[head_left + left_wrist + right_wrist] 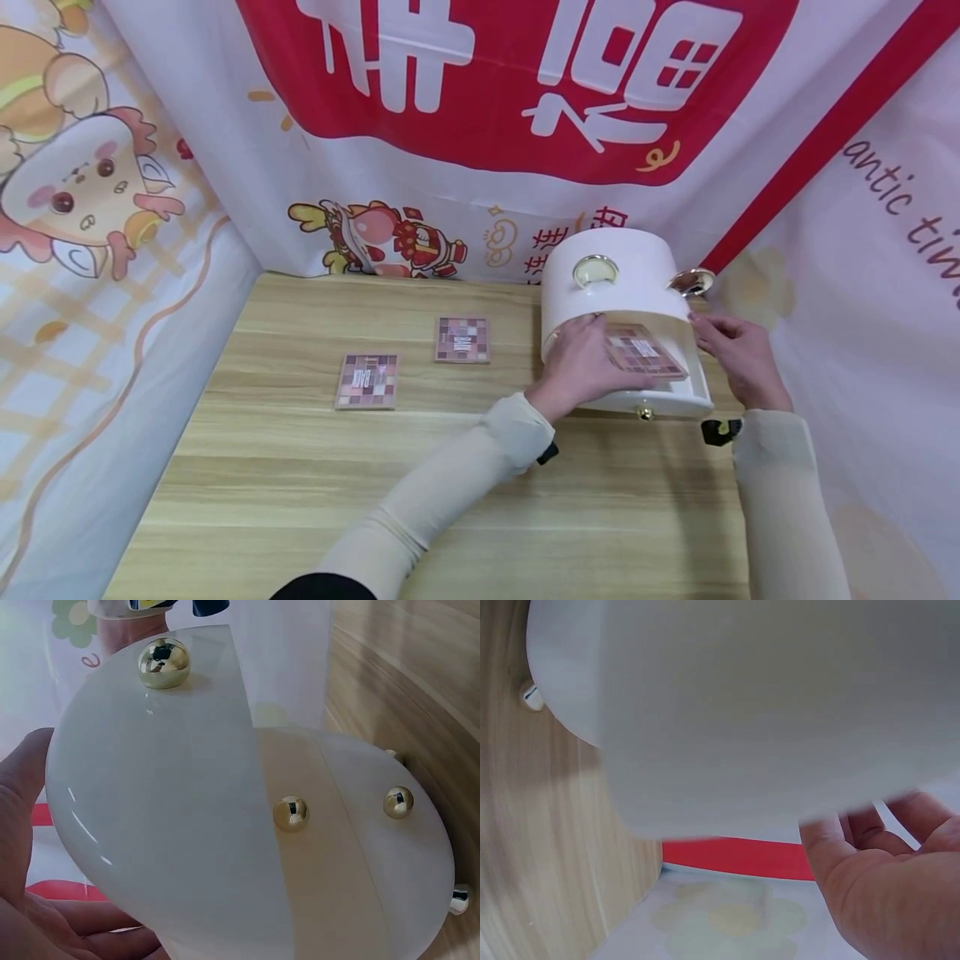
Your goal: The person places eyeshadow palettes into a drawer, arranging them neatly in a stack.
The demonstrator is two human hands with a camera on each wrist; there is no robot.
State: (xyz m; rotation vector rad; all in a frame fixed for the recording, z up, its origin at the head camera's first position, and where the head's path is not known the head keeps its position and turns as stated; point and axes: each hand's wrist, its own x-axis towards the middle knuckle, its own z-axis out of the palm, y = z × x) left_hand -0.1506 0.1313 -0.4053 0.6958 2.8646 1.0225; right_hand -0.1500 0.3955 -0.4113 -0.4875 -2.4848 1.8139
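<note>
A white rounded organizer [611,250] stands at the back right of the table, its top drawer [701,379] pulled out. A pink checkered eyeshadow palette [648,354] lies slightly tilted inside the drawer. My left hand [577,367] grips the palette's left side, fingers toward the back and thumb at the drawer front. In the left wrist view the drawer front [172,795] covers the palette and part of that hand. My right hand [738,354] pinches the drawer's right rim, with fingers curled in the right wrist view.
Two more palettes, one nearer [367,382] and one farther back [462,339], lie flat on the wooden table [300,483]. Gold-rimmed round ears [690,282] stick out from the organizer's top. Printed cloth [420,183] hangs behind and on both sides.
</note>
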